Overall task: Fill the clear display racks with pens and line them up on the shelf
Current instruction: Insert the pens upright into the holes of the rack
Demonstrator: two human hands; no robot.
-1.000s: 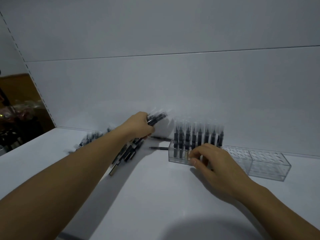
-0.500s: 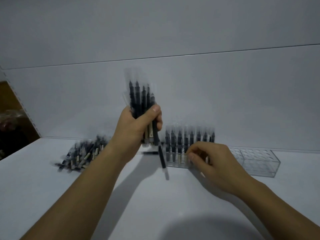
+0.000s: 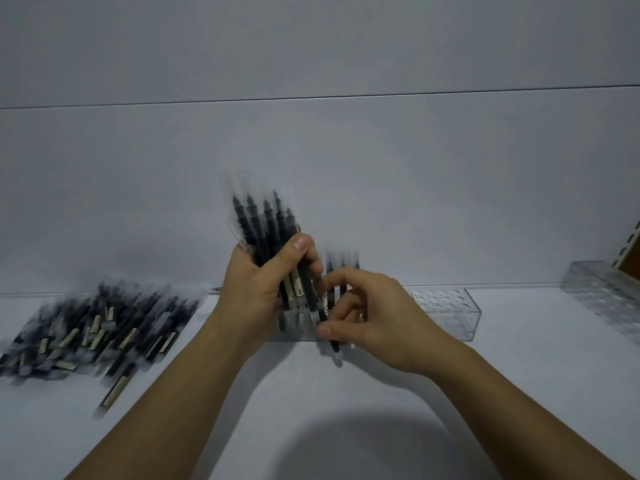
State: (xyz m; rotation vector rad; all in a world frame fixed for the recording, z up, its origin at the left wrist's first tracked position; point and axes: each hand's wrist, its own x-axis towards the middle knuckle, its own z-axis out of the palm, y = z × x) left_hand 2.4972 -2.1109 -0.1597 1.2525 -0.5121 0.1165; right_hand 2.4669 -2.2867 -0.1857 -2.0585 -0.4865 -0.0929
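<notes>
My left hand grips a bundle of black pens upright, tips up, in front of the clear display rack on the white shelf. My right hand pinches one black pen that hangs below the bundle, just in front of the rack. The rack's left part holds several upright pens, mostly hidden behind both hands. Its right part shows empty holes.
A loose heap of black pens lies on the shelf at the left. A second clear rack stands at the far right by a slotted shelf upright. The white back panel rises right behind the racks.
The left hand lifted a bundle of pens from the heap and brought it over to the rack. The right hand left the rack's front and took hold of one pen from the bundle.
</notes>
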